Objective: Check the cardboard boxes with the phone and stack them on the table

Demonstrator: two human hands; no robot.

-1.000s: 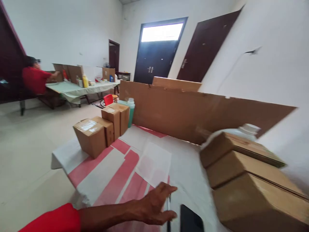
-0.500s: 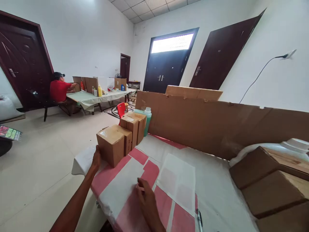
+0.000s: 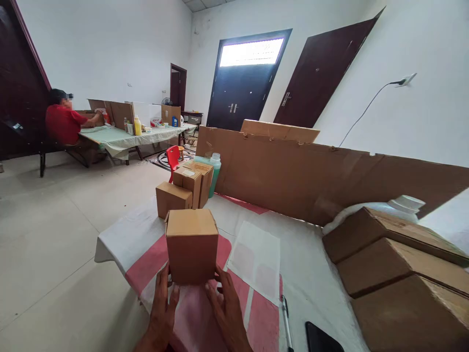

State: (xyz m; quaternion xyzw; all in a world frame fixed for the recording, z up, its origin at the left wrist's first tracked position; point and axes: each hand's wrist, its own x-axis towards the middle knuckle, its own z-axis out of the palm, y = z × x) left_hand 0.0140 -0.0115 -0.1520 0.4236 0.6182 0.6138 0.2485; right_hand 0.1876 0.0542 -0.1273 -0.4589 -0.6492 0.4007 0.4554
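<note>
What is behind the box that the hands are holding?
Behind the box between the left hand and right hand stand three smaller boxes and a green bottle. The box hides some cloth.

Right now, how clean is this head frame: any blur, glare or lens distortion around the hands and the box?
Head view: both hands and the small cardboard box are sharp; the window above the door is blown out; doors and walls lean from wide-angle distortion; the stacked boxes at the right edge look soft; lighting is even, shadows faint.
</note>
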